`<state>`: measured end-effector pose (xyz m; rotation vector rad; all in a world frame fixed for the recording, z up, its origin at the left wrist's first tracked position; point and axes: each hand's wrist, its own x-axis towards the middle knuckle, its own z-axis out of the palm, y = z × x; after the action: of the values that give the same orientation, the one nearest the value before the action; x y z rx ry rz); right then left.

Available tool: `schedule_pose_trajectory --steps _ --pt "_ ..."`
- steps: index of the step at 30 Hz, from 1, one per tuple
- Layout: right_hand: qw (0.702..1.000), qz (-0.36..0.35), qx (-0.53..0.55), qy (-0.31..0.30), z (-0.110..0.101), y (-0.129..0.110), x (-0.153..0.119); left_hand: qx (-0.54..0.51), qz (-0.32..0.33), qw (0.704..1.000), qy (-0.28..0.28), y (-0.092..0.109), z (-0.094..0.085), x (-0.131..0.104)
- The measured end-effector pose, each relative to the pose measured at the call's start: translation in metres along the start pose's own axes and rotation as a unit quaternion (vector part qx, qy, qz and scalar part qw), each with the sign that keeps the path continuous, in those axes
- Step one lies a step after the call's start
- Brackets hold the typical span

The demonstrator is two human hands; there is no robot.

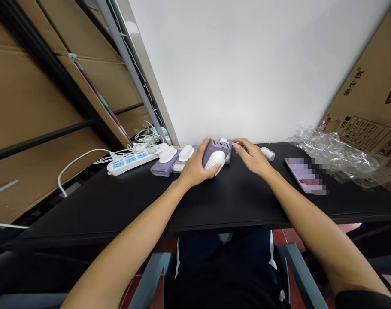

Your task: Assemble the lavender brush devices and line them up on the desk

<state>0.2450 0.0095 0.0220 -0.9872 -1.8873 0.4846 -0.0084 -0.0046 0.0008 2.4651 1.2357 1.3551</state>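
White wall backs a black tabletop (pixel 214 206). Near its far edge, the left hand (pixel 195 167) grips a purple boxy plastic device with a white oval cap (pixel 216 156); the right hand (pixel 251 155), fingers seemingly loose, touches its top. Tugging could drag the 2 neighbouring purple units (pixel 169 162).

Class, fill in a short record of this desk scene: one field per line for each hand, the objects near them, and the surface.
left hand: grips the purple-and-white device from its left side
right hand: fingers rest at the device's right top edge
beside device: two more purple units with white tops, a white power strip
right of hands: phone, crumpled clear plastic
surface: black desk
backdrop: white wall, cardboard box
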Motion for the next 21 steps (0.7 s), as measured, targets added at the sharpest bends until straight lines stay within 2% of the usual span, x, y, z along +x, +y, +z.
schedule_pose_trajectory --steps 3,6,8,12,14,18,21 --pt "0.998 0.025 -0.022 -0.046 0.004 0.0 -0.003 -0.167 -0.03 0.981 0.099 -0.008 0.003 0.006" --pt "0.99 0.007 -0.04 -0.136 0.013 -0.008 -0.01 -0.314 -0.109 0.931 0.153 -0.009 0.007 0.011" --pt "0.986 -0.01 -0.045 -0.159 0.021 -0.016 -0.015 -0.375 -0.162 0.896 0.174 -0.006 0.009 0.013" --pt "0.984 -0.03 -0.055 -0.166 0.033 -0.021 -0.02 -0.44 -0.241 0.844 0.19 0.004 0.015 0.012" --pt "0.984 -0.03 -0.021 -0.174 0.037 -0.017 -0.02 -0.456 -0.276 0.825 0.19 0.008 0.017 0.012" --pt "0.981 0.04 0.128 -0.143 0.041 -0.006 -0.014 -0.471 -0.309 0.799 0.209 0.009 0.017 0.015" --pt "0.967 0.096 0.215 -0.097 0.04 -0.004 -0.009 -0.463 -0.306 0.8 0.227 0.006 0.011 0.017"
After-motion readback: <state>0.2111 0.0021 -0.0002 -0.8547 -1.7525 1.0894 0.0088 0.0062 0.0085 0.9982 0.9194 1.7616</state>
